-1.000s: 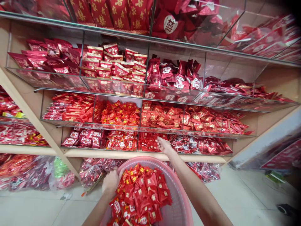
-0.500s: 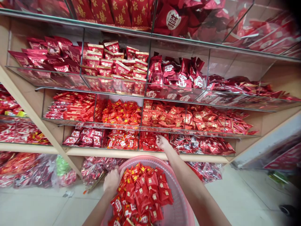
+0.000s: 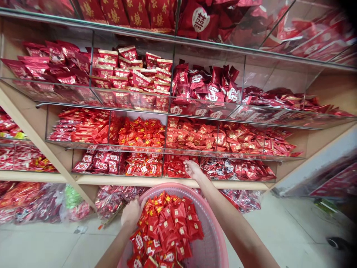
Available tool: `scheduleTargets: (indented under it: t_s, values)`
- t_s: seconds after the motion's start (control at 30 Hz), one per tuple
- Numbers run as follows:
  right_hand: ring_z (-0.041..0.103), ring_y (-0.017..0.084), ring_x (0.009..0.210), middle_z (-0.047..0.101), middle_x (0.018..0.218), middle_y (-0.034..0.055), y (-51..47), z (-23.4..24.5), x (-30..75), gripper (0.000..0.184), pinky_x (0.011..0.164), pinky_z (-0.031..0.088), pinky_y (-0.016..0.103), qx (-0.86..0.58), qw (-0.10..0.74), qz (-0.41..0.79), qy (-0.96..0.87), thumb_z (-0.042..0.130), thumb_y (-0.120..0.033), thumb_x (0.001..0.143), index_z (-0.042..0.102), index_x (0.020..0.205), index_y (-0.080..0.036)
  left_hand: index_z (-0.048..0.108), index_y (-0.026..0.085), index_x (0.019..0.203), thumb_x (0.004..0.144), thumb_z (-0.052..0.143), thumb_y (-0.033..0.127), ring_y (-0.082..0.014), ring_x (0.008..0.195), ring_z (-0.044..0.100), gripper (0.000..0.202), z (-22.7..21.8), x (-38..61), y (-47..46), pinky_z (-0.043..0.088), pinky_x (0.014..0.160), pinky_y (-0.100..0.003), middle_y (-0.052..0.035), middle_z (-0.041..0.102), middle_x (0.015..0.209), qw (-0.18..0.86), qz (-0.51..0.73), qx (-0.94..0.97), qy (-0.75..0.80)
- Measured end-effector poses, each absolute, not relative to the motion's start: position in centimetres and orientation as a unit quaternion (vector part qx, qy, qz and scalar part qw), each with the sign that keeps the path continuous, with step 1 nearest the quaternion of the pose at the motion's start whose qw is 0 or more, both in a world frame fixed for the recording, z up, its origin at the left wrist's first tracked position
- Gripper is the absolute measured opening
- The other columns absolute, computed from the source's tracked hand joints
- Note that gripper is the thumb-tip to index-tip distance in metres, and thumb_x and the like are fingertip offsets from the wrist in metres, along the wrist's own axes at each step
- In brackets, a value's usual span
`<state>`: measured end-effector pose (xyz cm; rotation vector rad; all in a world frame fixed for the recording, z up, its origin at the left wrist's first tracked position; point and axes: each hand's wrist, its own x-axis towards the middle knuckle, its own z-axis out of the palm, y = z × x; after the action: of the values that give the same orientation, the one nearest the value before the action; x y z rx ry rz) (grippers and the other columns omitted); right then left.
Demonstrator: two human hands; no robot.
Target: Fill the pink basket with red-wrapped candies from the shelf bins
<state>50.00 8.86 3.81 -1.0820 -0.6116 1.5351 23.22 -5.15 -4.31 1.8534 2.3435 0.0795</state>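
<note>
A pink plastic basket (image 3: 216, 238) sits low in the middle, piled with small red candy packets (image 3: 167, 227). My left hand (image 3: 131, 213) grips the basket's far left rim, fingers curled over it. My right hand (image 3: 192, 169) reaches forward to the lowest clear bin (image 3: 178, 167) of red packets on the shelf, fingers spread and touching the packets there. Nothing shows held in it.
A slanted shelf of clear acrylic bins (image 3: 167, 108) full of red sweet packets fills the view, with a wooden ledge (image 3: 139, 181) below. Plastic bags of sweets (image 3: 41, 203) lie on the tiled floor (image 3: 292, 230) under the shelf.
My right hand has edged slightly further up into the lowest bin. The left hand stays on the basket rim; the view shifted a little.
</note>
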Motion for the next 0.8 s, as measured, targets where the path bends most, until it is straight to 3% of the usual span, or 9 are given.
scheduleTargets:
  t_s: [0.2, 0.47, 0.6, 0.8]
  values:
    - [0.047, 0.004, 0.047, 0.058, 0.06, -0.0026, 2.2, 3.3, 52.0, 0.017, 0.045, 0.035, 0.016, -0.42, 0.454, 0.698, -0.361, 0.069, -0.025, 0.064, 0.055, 0.066, -0.015, 0.056, 0.012, 0.105, 0.081, 0.018, 0.06, -0.0282, 0.075, 0.064, 0.066, -4.7, 23.0, -5.0, 0.046, 0.065, -0.037, -0.0145, 0.066, 0.079, 0.084, 0.027, 0.627, 0.774]
    - [0.046, 0.004, 0.042, 0.062, 0.059, -0.0008, -4.6, 4.0, 59.1, 0.024, 0.038, 0.029, 0.014, -0.497, 0.147, 0.658, -0.547, 0.066, -0.036, 0.063, 0.055, 0.067, -0.015, 0.053, 0.011, 0.11, 0.081, 0.02, 0.06, -0.0291, 0.076, 0.064, 0.066, -4.3, 23.1, -5.0, 0.046, 0.066, -0.037, -0.0154, 0.066, 0.079, 0.077, 0.017, 0.627, 0.775]
    - [0.046, 0.006, 0.034, 0.059, 0.049, -0.002, -4.3, 4.8, 60.7, 0.021, 0.035, 0.03, 0.016, -0.527, -0.007, 0.613, -0.589, 0.065, -0.033, 0.062, 0.052, 0.064, -0.016, 0.052, 0.011, 0.11, 0.081, 0.021, 0.059, -0.0285, 0.077, 0.064, 0.065, -4.2, 23.2, -5.0, 0.046, 0.067, -0.037, -0.0154, 0.066, 0.08, 0.08, 0.012, 0.627, 0.775]
    - [0.045, 0.007, 0.031, 0.054, 0.043, -0.0048, -2.6, 3.8, 58.3, 0.005, 0.036, 0.034, 0.016, -0.522, -0.241, 0.554, -0.602, 0.052, -0.014, 0.069, 0.047, 0.068, -0.015, 0.053, 0.012, 0.107, 0.081, 0.017, 0.06, -0.028, 0.074, 0.064, 0.065, -4.8, 23.0, -5.0, 0.046, 0.064, -0.037, -0.0145, 0.066, 0.077, 0.067, 0.018, 0.629, 0.774]
